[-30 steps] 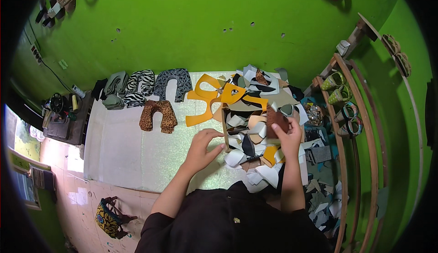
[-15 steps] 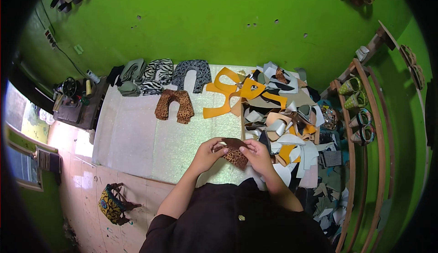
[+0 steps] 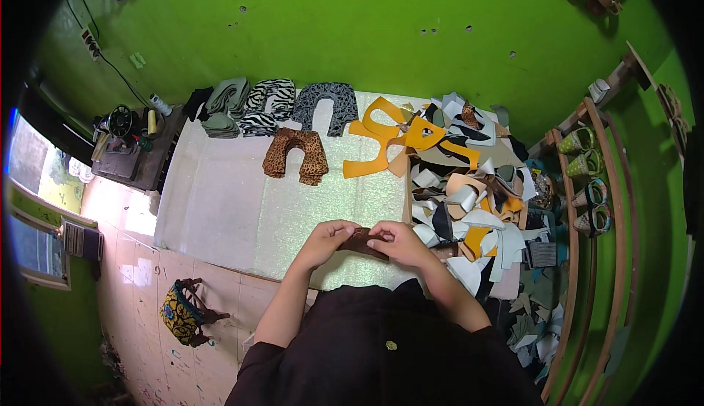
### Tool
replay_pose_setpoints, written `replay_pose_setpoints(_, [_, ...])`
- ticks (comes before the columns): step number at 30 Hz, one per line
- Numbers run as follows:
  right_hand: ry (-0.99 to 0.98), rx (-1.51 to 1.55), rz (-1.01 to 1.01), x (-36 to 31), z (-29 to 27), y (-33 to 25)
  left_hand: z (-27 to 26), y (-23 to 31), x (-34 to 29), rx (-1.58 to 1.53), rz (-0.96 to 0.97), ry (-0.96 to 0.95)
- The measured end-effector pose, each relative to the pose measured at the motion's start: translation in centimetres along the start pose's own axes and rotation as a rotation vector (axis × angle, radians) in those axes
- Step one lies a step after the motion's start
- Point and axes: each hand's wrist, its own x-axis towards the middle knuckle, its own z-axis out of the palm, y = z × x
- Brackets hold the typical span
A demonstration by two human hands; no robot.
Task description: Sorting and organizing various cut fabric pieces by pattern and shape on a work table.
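Both my hands grip a brown, leopard-print material piece (image 3: 362, 243) over the near side of the table. My left hand (image 3: 324, 245) pinches its left end between thumb and fingers. On the right end, my right hand (image 3: 402, 243) has closed likewise. Mostly a plain dark brown band of the piece shows; the rest is hidden by my fingers. Beyond my hands lies an arch-shaped leopard-print stack (image 3: 276, 160). Behind it are zebra-print pieces (image 3: 271, 97), dark grey patterned pieces (image 3: 347, 105) and grey-green pieces (image 3: 229, 97). Yellow cut-outs (image 3: 365, 167) lie farther right.
A heap of scraps (image 3: 463, 195) covers the right part of the white-covered table (image 3: 213, 204). At the left stands a sewing machine (image 3: 119, 122) on its own small table. A patterned stool (image 3: 180, 314) is on the floor. A wooden rack (image 3: 610, 274) with shoes (image 3: 583, 164) stands right.
The leopard-print piece has tilted or folded in my hands, so less of its patterned face shows. My fingers have drawn closer together. The whole view has shifted slightly.
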Motion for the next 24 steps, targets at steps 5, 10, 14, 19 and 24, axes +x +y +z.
replay_pose_setpoints(5, [0.121, -0.252, 0.013, 1.4, 1.8, -1.3, -1.1, 0.2, -0.4, 0.387, 0.131, 0.013])
replay_pose_setpoints(10, [0.153, -0.954, -0.547, 2.2, 2.8, 3.1, -2.4, -4.5, 0.1, 1.034, 0.607, 0.182])
replay_pose_setpoints(14, [0.106, -1.093, -0.497, 0.6, 3.4, 6.3, -1.9, -9.3, -1.1, 1.020, 0.601, 0.229])
replay_pose_setpoints(19, [0.200, -1.201, -0.349, -0.3, 3.0, 9.7, 0.2, -11.1, -2.4, 1.051, 0.432, 0.517])
replay_pose_setpoints(24, [0.260, -1.110, -0.327, -0.7, 4.0, 10.0, -0.3, -13.8, -2.2, 1.168, 0.392, 0.339])
